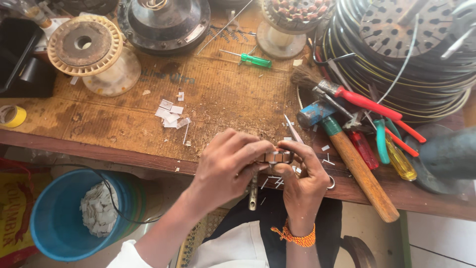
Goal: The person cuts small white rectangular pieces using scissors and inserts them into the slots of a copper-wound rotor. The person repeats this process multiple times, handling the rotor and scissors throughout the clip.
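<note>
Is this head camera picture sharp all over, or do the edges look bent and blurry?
Head view: even daylight, soft shadows, no strong glare. The hands, left hand and right hand, and the small metal part they hold are fairly sharp. The wide lens bends the edges: the workbench front curves, and the dark object at right is blurred.

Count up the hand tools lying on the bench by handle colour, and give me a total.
Green-handled screwdriver: 1
Red-handled brush: 1
Wooden-handled hammer: 1
Yellow-handled screwdriver: 1
Teal-handled tool: 1
Total: 5, counting only tools I can tell apart in the pile on the right.
</note>
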